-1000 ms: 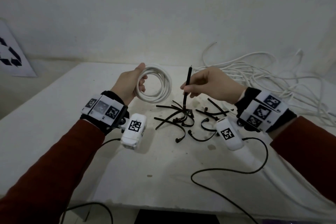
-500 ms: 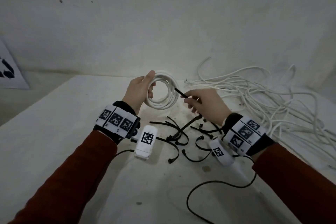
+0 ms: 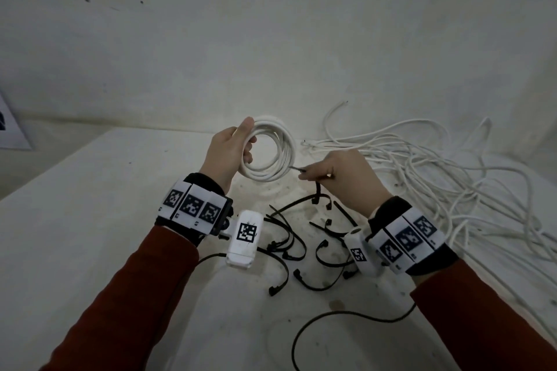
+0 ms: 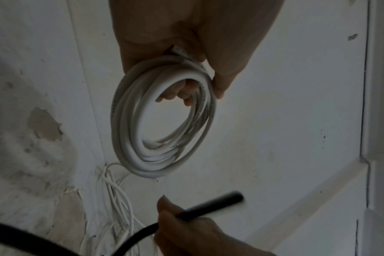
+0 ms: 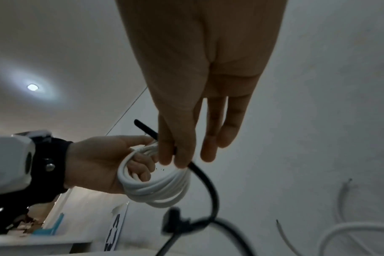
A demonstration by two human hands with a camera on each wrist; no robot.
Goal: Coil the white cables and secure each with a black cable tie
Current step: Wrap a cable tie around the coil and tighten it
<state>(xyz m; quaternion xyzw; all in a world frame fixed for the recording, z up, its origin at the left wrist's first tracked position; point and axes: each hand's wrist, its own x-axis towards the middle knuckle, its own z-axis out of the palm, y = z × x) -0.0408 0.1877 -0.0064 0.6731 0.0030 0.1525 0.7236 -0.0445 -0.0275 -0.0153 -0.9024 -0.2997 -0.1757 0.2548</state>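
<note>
Several springy turns make the white coil (image 3: 268, 150), gripped upright above the table (image 3: 90, 220) by the left hand (image 3: 226, 153); light, best held across all turns.

Left wrist: its opening faces the camera.

Right wrist: right hand (image 5: 186, 112) pinches a bendy black cable tie (image 5: 205, 176), tip seemingly aimed leftward at the coil.

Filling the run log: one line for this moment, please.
left hand: grips coiled white cable | right hand: pinches black cable tie beside coil | tie not yet around coil
</note>
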